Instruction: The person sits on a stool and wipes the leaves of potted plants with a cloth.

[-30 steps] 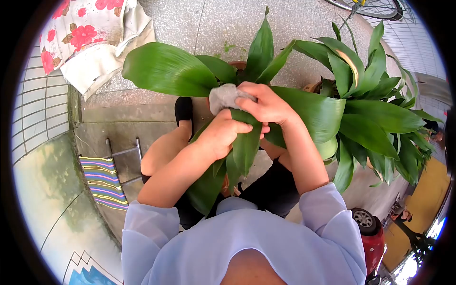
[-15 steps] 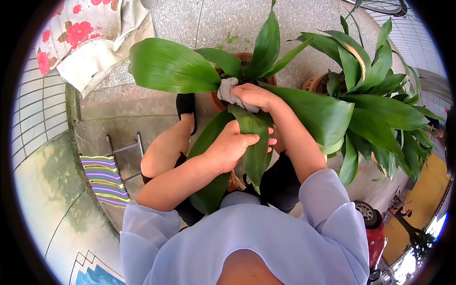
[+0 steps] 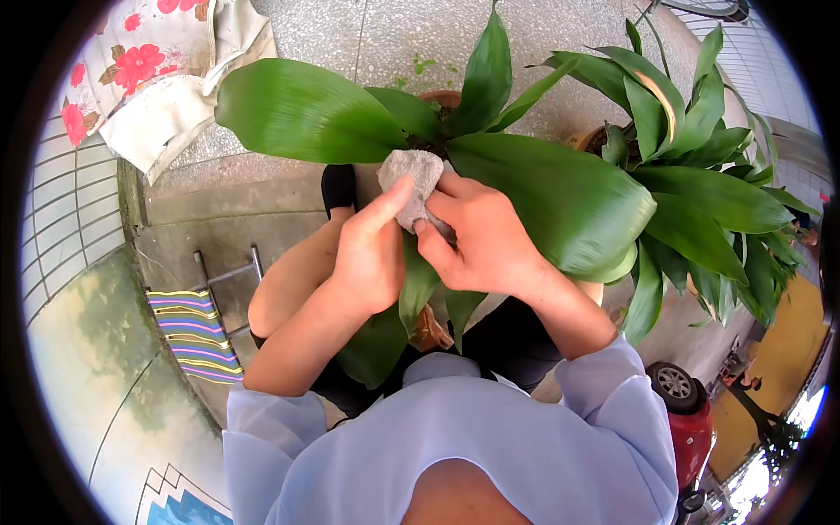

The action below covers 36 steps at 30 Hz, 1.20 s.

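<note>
A crumpled grey cloth [image 3: 409,175] is pinched between both my hands, just in front of a potted plant's base. My left hand [image 3: 374,254] grips its left side with the thumb on top. My right hand [image 3: 481,232] is closed on its right side, fingers bent. Broad green leaves [image 3: 560,201] spread left and right from the plant; several hang below my hands towards my lap. Part of the brown pot [image 3: 444,98] shows behind the leaves. Whether a leaf lies inside the cloth I cannot tell.
Another leafy potted plant [image 3: 700,184] stands at the right. On the left is a folding stool [image 3: 194,332] with a striped seat. A floral cloth [image 3: 144,70] lies at the upper left. A red vehicle [image 3: 687,420] is at the lower right.
My left hand has let go of the hanging leaf and moved up to the cloth. My right hand has turned and drawn the cloth slightly closer, more spread out.
</note>
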Each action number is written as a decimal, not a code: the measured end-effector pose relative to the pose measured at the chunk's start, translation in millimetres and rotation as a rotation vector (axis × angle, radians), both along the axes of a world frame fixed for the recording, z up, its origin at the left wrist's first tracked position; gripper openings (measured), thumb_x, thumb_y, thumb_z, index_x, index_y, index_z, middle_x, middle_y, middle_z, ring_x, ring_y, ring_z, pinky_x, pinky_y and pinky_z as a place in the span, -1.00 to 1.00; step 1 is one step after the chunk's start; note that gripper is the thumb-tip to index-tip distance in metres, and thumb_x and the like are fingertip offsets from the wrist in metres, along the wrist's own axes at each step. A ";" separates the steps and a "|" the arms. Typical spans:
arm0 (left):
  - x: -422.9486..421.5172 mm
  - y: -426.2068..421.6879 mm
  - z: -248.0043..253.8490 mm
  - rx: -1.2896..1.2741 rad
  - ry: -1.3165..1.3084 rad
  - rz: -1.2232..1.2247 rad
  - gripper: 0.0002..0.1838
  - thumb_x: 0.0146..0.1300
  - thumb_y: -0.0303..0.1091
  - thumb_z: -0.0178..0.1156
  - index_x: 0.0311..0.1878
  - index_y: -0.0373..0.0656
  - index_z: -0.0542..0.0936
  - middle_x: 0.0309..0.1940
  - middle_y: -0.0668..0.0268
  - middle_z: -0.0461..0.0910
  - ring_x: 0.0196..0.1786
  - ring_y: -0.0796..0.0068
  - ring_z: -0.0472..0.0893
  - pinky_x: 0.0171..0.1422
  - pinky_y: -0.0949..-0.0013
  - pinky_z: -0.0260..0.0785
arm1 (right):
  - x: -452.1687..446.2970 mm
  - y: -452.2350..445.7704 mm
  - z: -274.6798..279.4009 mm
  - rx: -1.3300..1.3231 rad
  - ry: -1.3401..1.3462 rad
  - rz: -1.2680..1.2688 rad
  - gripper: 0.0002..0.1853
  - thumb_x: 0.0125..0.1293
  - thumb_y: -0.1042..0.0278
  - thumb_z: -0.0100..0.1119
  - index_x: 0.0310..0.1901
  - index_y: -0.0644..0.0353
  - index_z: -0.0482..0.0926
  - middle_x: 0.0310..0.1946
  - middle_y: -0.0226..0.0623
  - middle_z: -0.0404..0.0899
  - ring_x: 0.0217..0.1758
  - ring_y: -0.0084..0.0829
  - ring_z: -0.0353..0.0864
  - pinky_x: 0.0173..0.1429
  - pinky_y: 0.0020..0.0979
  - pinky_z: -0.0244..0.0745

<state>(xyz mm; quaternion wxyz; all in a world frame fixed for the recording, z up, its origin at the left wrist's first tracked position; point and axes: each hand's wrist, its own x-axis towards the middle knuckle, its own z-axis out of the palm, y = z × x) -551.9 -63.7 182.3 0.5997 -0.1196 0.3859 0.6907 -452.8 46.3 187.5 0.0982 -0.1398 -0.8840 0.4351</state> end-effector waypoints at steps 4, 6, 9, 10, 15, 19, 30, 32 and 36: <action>-17.6 3.0 -6.8 0.200 -0.246 0.061 -0.38 0.39 0.18 -0.12 0.14 -0.22 0.44 -0.02 0.16 0.58 0.03 0.22 0.57 0.19 0.18 0.39 | 1.9 -25.0 9.6 0.210 0.167 0.016 -0.77 -0.08 0.36 0.24 -0.38 0.32 0.56 -0.38 -0.10 0.44 -0.33 -0.09 0.49 -0.22 -0.17 0.45; -15.6 5.8 -5.0 0.212 -0.258 0.089 -0.28 0.37 0.25 -0.17 0.13 -0.33 0.44 -0.06 0.03 0.58 0.01 0.09 0.58 0.18 0.10 0.42 | 1.5 -32.5 6.5 0.196 0.206 -0.015 -0.77 -0.12 0.36 0.25 -0.40 0.31 0.56 -0.38 -0.13 0.44 -0.35 -0.15 0.48 -0.27 -0.20 0.45; -12.6 9.2 -2.3 0.168 -0.307 0.084 -0.18 0.34 0.32 -0.17 0.14 -0.41 0.40 -0.02 -0.09 0.53 0.08 0.05 0.54 0.24 0.06 0.38 | 3.2 -29.3 6.7 0.111 0.219 -0.050 -0.79 -0.13 0.38 0.23 -0.43 0.31 0.55 -0.41 -0.13 0.45 -0.41 -0.18 0.50 -0.39 -0.24 0.44; -10.6 11.3 -2.6 0.176 -0.263 0.083 -0.15 0.33 0.34 -0.18 0.17 -0.43 0.38 0.01 -0.10 0.51 0.11 0.04 0.52 0.27 0.05 0.35 | 3.5 -24.9 6.2 0.060 0.223 -0.035 -0.79 -0.12 0.41 0.19 -0.39 0.32 0.55 -0.42 -0.14 0.47 -0.44 -0.17 0.49 -0.39 -0.25 0.45; -23.0 26.0 -6.4 0.213 -0.279 0.061 0.00 0.29 0.43 -0.26 0.29 -0.50 0.24 0.15 -0.16 0.43 0.27 -0.01 0.40 0.42 0.04 0.18 | 10.7 -21.4 10.9 -0.636 0.083 0.292 -0.84 0.04 0.38 0.13 -0.44 0.32 0.48 -0.51 -0.17 0.45 -0.61 -0.28 0.44 -0.50 -0.33 0.35; -19.1 43.9 -1.3 0.278 -0.061 -0.070 0.05 0.27 0.48 -0.35 0.34 -0.50 0.18 0.21 -0.21 0.37 0.32 -0.03 0.34 0.42 0.08 0.15 | 21.0 9.3 30.4 -1.149 0.174 0.363 -0.65 0.18 0.21 0.00 -0.24 0.38 0.57 -0.30 -0.11 0.60 -0.27 -0.24 0.61 -0.17 -0.30 0.49; -50.3 83.7 -44.6 -0.296 0.888 0.180 -0.46 0.47 -0.19 -0.10 0.34 -0.40 0.23 0.30 0.00 0.31 0.35 0.28 0.33 0.43 0.31 0.13 | -7.0 70.0 23.1 -0.784 0.880 -0.857 -0.75 0.40 0.21 -0.14 -0.22 0.22 0.46 -0.25 -0.44 0.43 -0.18 -0.56 0.32 -0.01 -0.49 0.26; -50.8 90.5 -57.5 -0.305 0.736 0.145 -0.41 0.49 -0.16 -0.14 0.40 -0.39 0.13 0.33 0.00 0.27 0.38 0.27 0.28 0.48 0.30 0.04 | -4.8 70.5 21.6 -0.797 0.853 -0.818 -0.65 0.40 0.17 -0.13 -0.03 0.30 0.45 -0.06 -0.30 0.47 0.01 -0.41 0.41 0.13 -0.35 0.32; -61.1 94.4 -73.8 -0.196 0.456 -0.062 -0.38 0.50 -0.09 -0.22 0.39 -0.42 0.09 0.24 -0.03 0.36 0.24 0.16 0.44 0.44 0.22 0.14 | -6.1 72.4 18.8 -0.827 0.861 -0.848 -0.75 0.40 0.23 -0.14 -0.29 0.23 0.45 -0.31 -0.46 0.42 -0.21 -0.57 0.28 -0.05 -0.51 0.23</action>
